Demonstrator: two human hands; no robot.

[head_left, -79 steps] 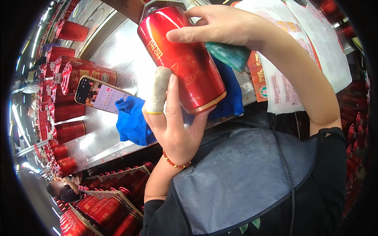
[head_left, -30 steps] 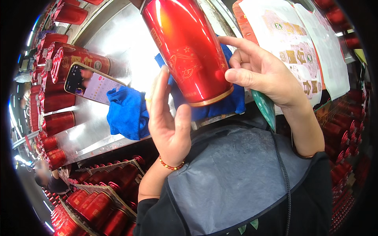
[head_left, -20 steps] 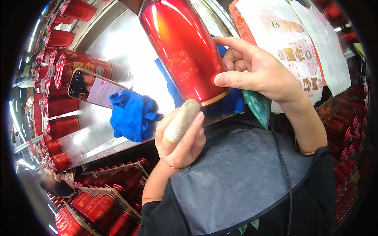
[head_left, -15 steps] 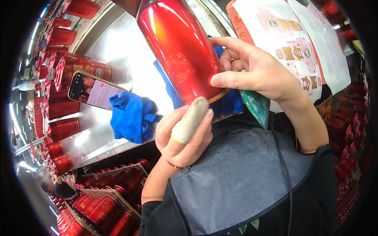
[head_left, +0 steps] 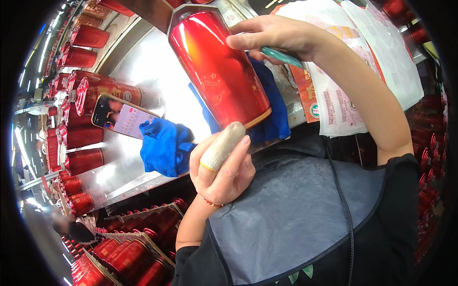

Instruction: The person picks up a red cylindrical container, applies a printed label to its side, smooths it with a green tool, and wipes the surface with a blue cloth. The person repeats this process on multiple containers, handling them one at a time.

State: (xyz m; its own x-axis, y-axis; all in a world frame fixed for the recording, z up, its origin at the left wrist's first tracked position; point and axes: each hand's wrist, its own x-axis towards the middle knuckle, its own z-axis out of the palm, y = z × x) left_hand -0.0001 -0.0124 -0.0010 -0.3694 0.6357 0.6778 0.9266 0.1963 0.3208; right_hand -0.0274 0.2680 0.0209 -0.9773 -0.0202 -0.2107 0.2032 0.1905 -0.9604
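Observation:
A glossy red bottle [head_left: 220,71] with gold stars lies tilted over a blue cloth [head_left: 279,112], its upper end against a dark metal fixture [head_left: 174,14]. My left hand [head_left: 222,169] is closed at its lower end, with a knitted finger cot [head_left: 224,145] on one finger. The tip of that finger is at the bottle's gold-edged base. My right hand [head_left: 286,35] is by the bottle's upper right side, thumb and forefinger near its surface. A flat teal scraper [head_left: 281,56] is tucked in that hand's curled fingers.
A phone [head_left: 121,117] with a lit screen and a crumpled blue cloth [head_left: 164,148] lie on the metal table [head_left: 119,176]. Printed transfer sheets [head_left: 338,107] lie at right over a red sheet [head_left: 305,90]. Red bottles [head_left: 126,257] stand in racks at lower left.
My right hand has moved up along the bottle from its lower right side, and the teal scraper has swung up with it. The bottle's upper end and the fixture now show more.

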